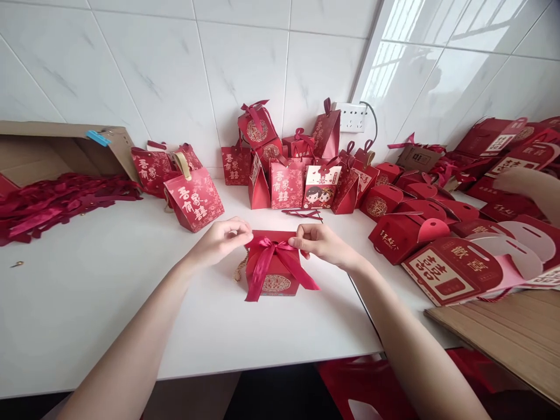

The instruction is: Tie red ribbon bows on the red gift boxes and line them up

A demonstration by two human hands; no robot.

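Note:
A small red gift box (273,280) with a gold round emblem stands on the white table (87,291) in front of me. A red ribbon bow (275,251) is tied over its top, with two tails hanging down the front. My left hand (223,239) pinches the bow's left loop. My right hand (319,240) pinches the right loop. Both hands are closed on the ribbon, one at each side of the box.
Several finished red boxes (286,175) stand against the tiled wall. Flat red box blanks (455,268) pile up at the right, where another person's hand (531,186) reaches in. An open cardboard carton (52,149) with loose red ribbons (56,201) lies at the left. A cardboard sheet (516,332) is at the right front.

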